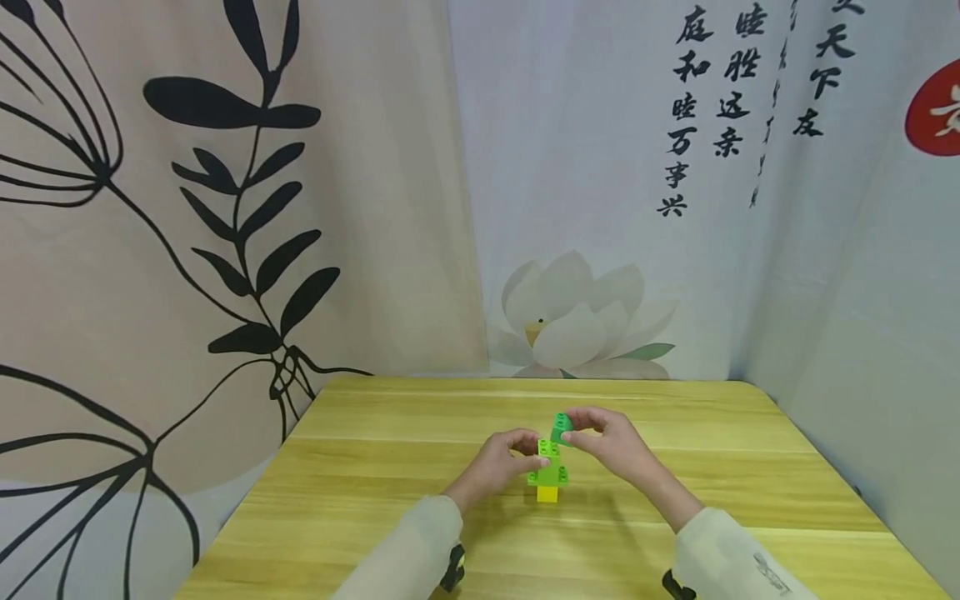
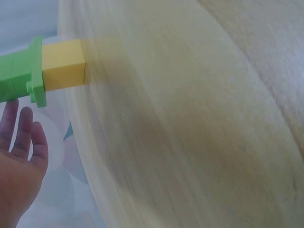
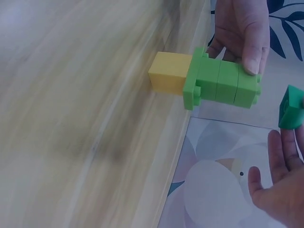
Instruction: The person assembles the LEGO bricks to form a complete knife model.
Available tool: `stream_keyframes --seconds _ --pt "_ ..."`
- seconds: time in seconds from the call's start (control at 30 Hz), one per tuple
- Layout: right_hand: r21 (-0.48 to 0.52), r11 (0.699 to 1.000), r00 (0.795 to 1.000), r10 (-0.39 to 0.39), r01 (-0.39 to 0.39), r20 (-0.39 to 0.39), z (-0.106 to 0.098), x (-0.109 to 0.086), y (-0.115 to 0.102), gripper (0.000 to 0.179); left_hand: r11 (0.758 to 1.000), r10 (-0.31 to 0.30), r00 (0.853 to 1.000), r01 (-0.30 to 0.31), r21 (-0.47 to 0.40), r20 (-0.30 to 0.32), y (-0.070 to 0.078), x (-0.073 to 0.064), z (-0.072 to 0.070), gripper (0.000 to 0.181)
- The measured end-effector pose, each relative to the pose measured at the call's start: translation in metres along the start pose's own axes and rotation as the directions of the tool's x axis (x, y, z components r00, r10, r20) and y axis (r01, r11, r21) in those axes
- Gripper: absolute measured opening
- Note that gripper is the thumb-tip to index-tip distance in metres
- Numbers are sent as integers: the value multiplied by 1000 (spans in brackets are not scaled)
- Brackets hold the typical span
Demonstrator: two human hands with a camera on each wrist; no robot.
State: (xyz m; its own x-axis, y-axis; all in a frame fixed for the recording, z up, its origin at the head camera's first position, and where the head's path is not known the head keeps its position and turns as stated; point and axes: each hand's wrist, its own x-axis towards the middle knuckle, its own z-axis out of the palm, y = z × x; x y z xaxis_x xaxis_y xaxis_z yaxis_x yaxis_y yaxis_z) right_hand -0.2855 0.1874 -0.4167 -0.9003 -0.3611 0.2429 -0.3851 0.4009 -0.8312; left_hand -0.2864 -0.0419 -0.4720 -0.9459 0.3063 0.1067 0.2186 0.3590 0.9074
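Note:
A small tower of toy bricks stands upright on the wooden table, with a yellow brick at its foot. Above that lies a wider light green plate, topped by several light green bricks. My left hand holds the upper bricks from the left, thumb on the near side, other fingers behind. Pinched between the thumb and fingers of my right hand is a darker green brick, studs up. It is just above and right of the tower's top; the right wrist view shows a gap between them.
The wooden table has rounded far corners. Behind it hangs a fabric backdrop printed with dark leaves, a pale lotus and writing. Another pale sheet hangs along the right side.

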Motion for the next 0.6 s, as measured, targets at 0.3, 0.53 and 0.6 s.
stream_keyframes --seconds 0.3,0.53,0.6 --pt "4 1000 997 -13 13 81 6 6 -1 36 1000 -16 1000 16 3 -2 -1 0 0 25" --pt "-7 1000 993 -18 19 120 10 9 1 36 1000 5 1000 -5 19 -3 -2 1 1 26" --pt "-9 1000 992 -19 20 127 11 10 2 36 1000 9 1000 -9 22 -4 -2 1 1 26"
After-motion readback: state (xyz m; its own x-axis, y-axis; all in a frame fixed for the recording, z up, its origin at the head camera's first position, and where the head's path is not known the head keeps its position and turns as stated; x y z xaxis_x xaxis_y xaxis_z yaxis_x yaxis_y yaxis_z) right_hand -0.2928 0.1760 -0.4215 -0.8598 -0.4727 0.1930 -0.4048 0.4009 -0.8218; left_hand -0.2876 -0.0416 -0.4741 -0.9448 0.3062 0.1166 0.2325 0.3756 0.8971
